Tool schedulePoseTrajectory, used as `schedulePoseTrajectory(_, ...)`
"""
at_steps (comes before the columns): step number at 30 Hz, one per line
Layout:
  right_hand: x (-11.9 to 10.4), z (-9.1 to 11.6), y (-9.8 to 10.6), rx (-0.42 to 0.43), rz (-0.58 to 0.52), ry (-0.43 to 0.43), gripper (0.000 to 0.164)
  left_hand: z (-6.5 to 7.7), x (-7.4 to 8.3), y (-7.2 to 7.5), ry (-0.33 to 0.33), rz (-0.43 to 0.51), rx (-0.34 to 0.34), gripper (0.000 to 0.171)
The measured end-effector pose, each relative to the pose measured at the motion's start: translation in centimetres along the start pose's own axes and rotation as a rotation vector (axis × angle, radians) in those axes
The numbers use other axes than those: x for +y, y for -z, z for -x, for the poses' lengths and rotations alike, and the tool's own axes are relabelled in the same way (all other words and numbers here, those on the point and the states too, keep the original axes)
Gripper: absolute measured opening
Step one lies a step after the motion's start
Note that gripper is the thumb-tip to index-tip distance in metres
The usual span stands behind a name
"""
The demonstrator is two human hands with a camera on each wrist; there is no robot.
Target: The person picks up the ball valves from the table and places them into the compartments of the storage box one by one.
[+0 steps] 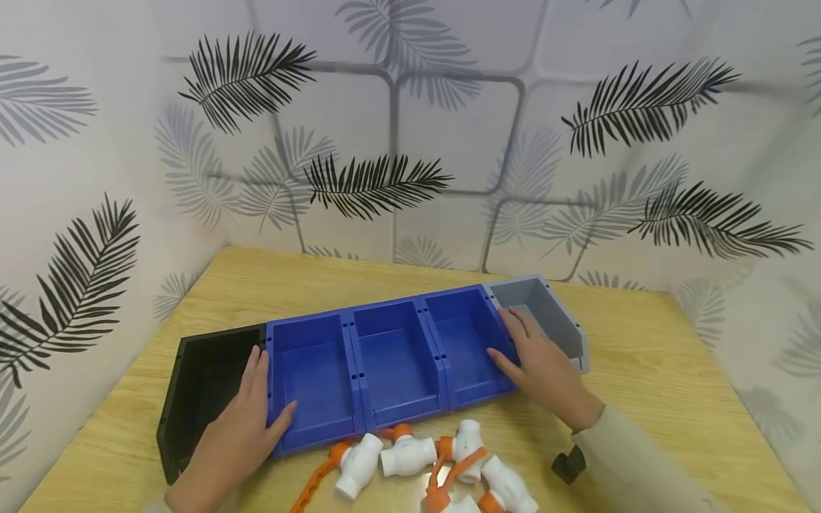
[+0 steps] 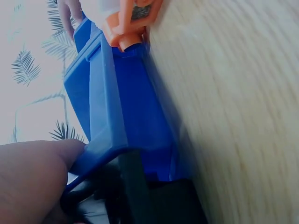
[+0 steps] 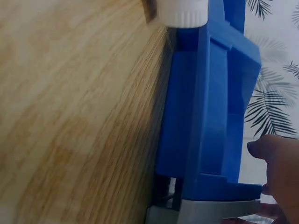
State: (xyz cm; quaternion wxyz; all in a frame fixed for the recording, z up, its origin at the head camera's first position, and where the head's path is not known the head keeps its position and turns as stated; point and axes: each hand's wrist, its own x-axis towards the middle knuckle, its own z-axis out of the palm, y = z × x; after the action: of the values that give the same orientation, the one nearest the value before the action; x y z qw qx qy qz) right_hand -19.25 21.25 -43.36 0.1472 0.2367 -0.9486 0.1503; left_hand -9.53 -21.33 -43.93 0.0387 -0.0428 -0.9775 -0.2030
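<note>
A row of joined open bins stands on the table: a black bin (image 1: 214, 370) at the left, three blue bins (image 1: 393, 367) in the middle, a grey bin (image 1: 548, 313) at the right. My left hand (image 1: 237, 427) rests over the wall where black meets blue, fingers extended along it and thumb over the blue side. Across the seam between the right blue bin and the grey one lies my right hand (image 1: 541, 360), fingers straight and thumb spread over the blue bin. Several white ball valves (image 1: 409, 456) with orange handles lie in front of the row.
The wooden table (image 1: 667, 399) meets a wall with a leaf pattern (image 1: 442, 142) behind the bins. A small black object (image 1: 569, 465) shows at the right sleeve (image 1: 641, 463). One valve (image 3: 182, 11) sits close to the bin fronts.
</note>
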Motion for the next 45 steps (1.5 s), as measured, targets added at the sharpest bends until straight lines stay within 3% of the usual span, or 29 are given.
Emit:
schedulePoseTrajectory(6,1.0,0.0,-1.1,-0.042,-0.020,-0.036,0.066,-0.1,0.7,-0.1,-0.004,-0.034,-0.008,0.083)
schedulePoseTrajectory(12,1.8,0.3,-1.6,-0.013,-0.030,-0.026,0.068,-0.7,0.8,-0.1,-0.038,-0.057,0.005,0.080)
schedulePoseTrajectory(21,2.2,1.0,-1.7,0.008,-0.022,-0.042,0.068,-2.2,0.7,-0.3,-0.125,0.034,0.000,0.079)
schedulePoseTrajectory(28,2.5,1.8,-1.3,0.002,-0.020,-0.070,0.067,-3.4,0.7,-0.6,-0.139,0.076,-0.014,0.080)
schedulePoseTrajectory(45,2.9,3.6,-0.8,0.041,-0.016,-0.118,0.068,-6.3,1.6,-1.1,-0.175,0.042,-0.027,0.079)
